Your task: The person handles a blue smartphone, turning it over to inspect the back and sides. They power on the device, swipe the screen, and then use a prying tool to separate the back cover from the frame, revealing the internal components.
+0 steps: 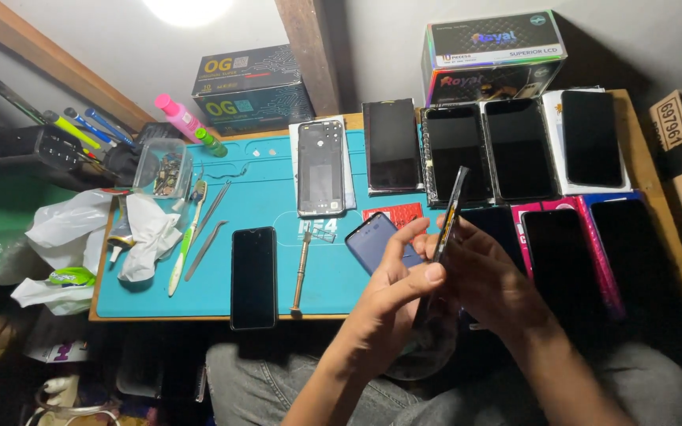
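Both of my hands hold a thin dark phone screen panel (451, 213) on edge above the front of the blue work mat (262, 197). My left hand (392, 292) pinches its lower left side with thumb and fingers. Behind it, my right hand (487, 276) supports its right side. Just under my left fingers a blue-grey phone back (371, 239) lies on the mat. A red card (395, 213) sits beside it.
A black phone (253, 276), a screwdriver (301, 268), tweezers (203, 248) and an opened phone (321, 166) lie on the mat. Several dark screens (518, 150) cover the table's right side. Boxes (250, 87) stand at the back; crumpled tissue (148, 237) and a clear parts tub (163, 167) lie left.
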